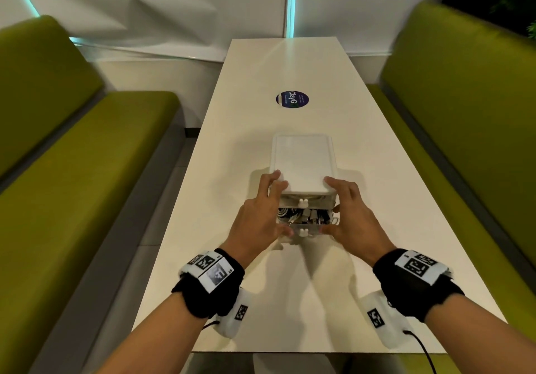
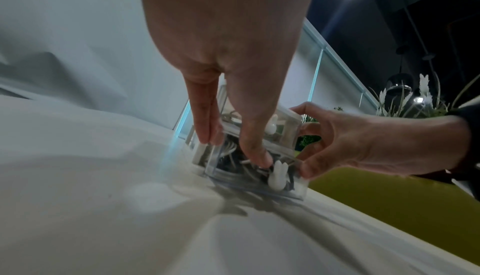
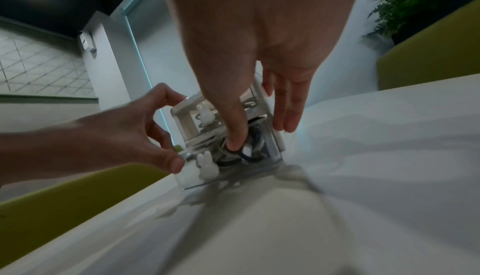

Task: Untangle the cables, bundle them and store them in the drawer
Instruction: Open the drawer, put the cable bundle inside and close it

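Observation:
A small white drawer unit [image 1: 303, 164] stands mid-table. Its lower clear drawer [image 1: 314, 230] with a white bunny knob [image 1: 303, 232] stands partly out and holds a mass of black and white cables [image 1: 307, 215]. The upper drawer, with its own bunny knob [image 1: 303, 202], sits pushed in. My left hand [image 1: 280, 205] grips the unit's left side, fingers on the top corner and thumb on the drawer front. My right hand [image 1: 330, 206] mirrors it on the right side. In the wrist views the thumbs [image 2: 259, 160] [image 3: 235, 146] press at the drawer's front rim over the cables [image 3: 241, 154].
The long white table [image 1: 290, 63] carries a round dark sticker [image 1: 292, 100] beyond the unit. Green benches [image 1: 87, 170] [image 1: 464, 141] run along both sides. A white wall closes the far end, and a plant [image 3: 405, 2] stands at the back right.

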{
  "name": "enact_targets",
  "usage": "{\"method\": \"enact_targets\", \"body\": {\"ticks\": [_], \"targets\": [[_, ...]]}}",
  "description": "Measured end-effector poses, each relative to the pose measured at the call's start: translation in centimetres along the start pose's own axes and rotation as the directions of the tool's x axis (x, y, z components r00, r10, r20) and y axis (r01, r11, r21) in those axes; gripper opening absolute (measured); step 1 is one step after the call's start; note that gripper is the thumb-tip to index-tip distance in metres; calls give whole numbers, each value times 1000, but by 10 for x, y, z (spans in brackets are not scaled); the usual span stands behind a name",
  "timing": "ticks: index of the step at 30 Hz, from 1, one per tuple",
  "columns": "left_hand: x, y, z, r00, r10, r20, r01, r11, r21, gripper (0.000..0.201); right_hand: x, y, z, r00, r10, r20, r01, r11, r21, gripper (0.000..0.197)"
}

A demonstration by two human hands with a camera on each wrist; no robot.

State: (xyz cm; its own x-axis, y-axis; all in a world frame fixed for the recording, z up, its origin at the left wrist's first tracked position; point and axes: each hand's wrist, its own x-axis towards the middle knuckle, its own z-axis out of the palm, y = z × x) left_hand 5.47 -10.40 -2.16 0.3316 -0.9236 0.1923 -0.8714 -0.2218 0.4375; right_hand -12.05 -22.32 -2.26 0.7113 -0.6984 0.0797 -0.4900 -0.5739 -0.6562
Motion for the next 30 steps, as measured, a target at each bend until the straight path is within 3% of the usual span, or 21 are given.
{"method": "enact_targets", "body": {"ticks": [3, 9, 14, 16, 22, 27, 30], "targets": [[-2, 2, -4, 1000, 5, 2, -5, 999, -36, 88, 0, -2, 5, 1000, 1, 0, -1, 995, 101, 102], [-2, 8, 5, 993, 9, -116, 1, 996, 84, 69, 5, -8, 8, 987, -16, -159, 7, 998, -57, 82], [-4, 13, 7, 989, -1, -146, 36, 971, 238, 67, 8, -6, 8, 990, -6, -142, 0, 999, -44, 81], [-4, 13, 5, 990, 1, -139, 31, 974, 226, 69, 7, -4, 6, 991, -15, -130, 12, 1000, -25, 82], [4, -2, 2, 993, 52, -104, -45, 997, 62, 81, 2, 3, 10, 997, 83, -6, -74, 918, 389, 107], [9, -5, 3, 988, 58, -143, -48, 996, 74, 77, 14, 7, 12, 980, 186, -71, -157, 943, 292, 70], [8, -4, 2, 983, 64, -171, -54, 996, 65, 70, 15, 8, 11, 980, 184, -74, -159, 952, 263, 63]]}}
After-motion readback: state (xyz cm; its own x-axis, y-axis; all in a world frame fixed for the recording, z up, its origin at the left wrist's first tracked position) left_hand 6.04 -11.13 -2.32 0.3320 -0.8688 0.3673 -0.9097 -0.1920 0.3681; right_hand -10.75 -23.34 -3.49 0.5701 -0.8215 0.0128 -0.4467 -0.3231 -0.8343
